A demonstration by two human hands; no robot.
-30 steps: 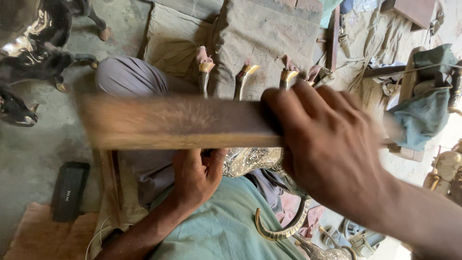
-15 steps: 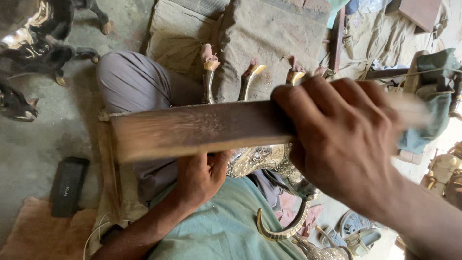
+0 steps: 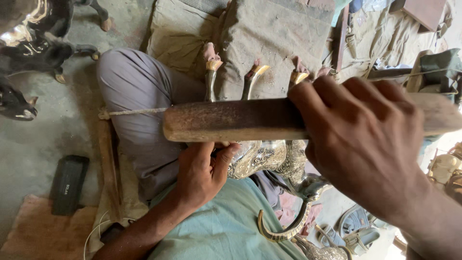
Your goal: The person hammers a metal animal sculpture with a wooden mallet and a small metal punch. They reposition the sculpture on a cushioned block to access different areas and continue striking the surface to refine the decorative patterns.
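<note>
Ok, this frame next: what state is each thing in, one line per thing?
Right hand: closed around the wooden block, held level.
Wooden block: gripped at one end, level above the figurine.
Left hand: pressed against the metal animal figurine.
Metal animal figurine: upside down on the lap, legs up.
Curved horn: attached, pointing down.
Black case: lying flat on the floor, shut.

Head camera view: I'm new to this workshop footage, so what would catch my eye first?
The right hand fills the right foreground, gripping a broad wooden bar held level across the lap. Under it the left hand steadies an engraved brass animal figure, legs up. Dark metal figures stand top left.
</note>
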